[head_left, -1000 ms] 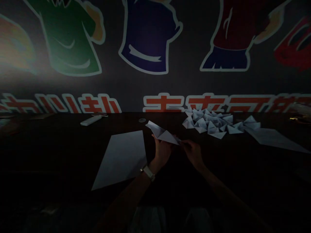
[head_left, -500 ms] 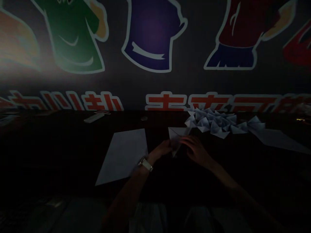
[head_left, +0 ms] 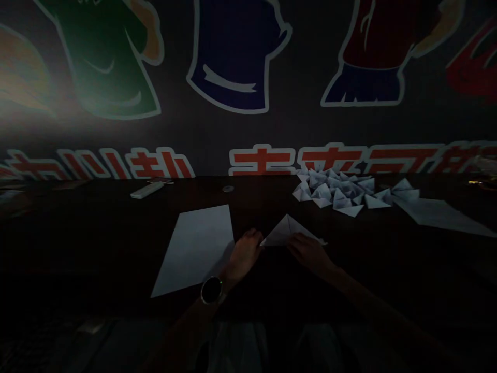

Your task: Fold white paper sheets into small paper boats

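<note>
A white sheet folded into a triangle, the folded paper (head_left: 277, 233), lies in front of me with its peak pointing away and a crease running down from it. My left hand (head_left: 244, 254), wearing a round watch (head_left: 212, 290) on the wrist, is closed at the paper's left corner. On the right, my right hand (head_left: 310, 254) has its fingers bent together over the lower edge, covering part of it. Just left of my left hand lies a flat white sheet of paper (head_left: 194, 248).
A heap of folded paper pieces (head_left: 334, 189) sits at the back right, beside more flat paper (head_left: 442, 213). A white slim object (head_left: 147, 189) and a small round item (head_left: 228, 189) lie near the painted wall (head_left: 174, 124). The scene is dim.
The folded paper has turned from pointing toward me to pointing away, its long edge now nearest me. My left hand has moved left to its corner; my right hand has come down slightly.
</note>
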Demonstrator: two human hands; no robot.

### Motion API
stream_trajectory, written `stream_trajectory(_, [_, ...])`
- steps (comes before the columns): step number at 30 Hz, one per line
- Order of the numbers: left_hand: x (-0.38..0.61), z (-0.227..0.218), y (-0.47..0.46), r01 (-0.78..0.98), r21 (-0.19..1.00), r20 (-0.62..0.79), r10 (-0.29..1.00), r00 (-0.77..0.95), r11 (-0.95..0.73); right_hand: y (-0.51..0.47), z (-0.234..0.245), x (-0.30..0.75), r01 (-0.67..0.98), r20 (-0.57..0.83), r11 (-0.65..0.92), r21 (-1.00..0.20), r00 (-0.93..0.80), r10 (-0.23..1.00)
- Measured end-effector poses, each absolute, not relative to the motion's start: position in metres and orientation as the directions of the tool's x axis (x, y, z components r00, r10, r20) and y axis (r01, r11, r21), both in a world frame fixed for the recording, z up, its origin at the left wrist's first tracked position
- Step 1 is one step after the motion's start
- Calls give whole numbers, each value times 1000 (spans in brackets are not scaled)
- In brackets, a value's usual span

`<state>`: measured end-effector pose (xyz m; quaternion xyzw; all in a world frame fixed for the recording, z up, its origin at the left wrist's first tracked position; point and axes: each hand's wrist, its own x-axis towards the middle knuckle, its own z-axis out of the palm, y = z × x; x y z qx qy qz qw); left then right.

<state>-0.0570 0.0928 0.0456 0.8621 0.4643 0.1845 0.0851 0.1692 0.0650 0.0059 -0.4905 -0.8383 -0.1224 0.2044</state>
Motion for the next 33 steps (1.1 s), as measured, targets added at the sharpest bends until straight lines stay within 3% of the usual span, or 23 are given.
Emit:
stream_trajectory(3, [-57,41,91,776,314,185,837,515,-547,65,7,171,856,474,507,-105,-405,782])
stream_trajectory(10, [-55,27,114,638,490,216,792,571,-594,72,6,178,781,461,512,-358,-330,824])
stream_trajectory(17, [-43,17,116,750,419,196,857,476,-512,84,-2,176,872,443,377,-312,-218,870])
stream_trajectory(21, [-41,19,116,715,506,187,871,454,-482,87,1,173,905,394,303,-299,-172,903])
stream_trajectory(33, [-33,20,116,794,445,165,909,382,-414,88,6,169,938,351,277,-210,-192,917])
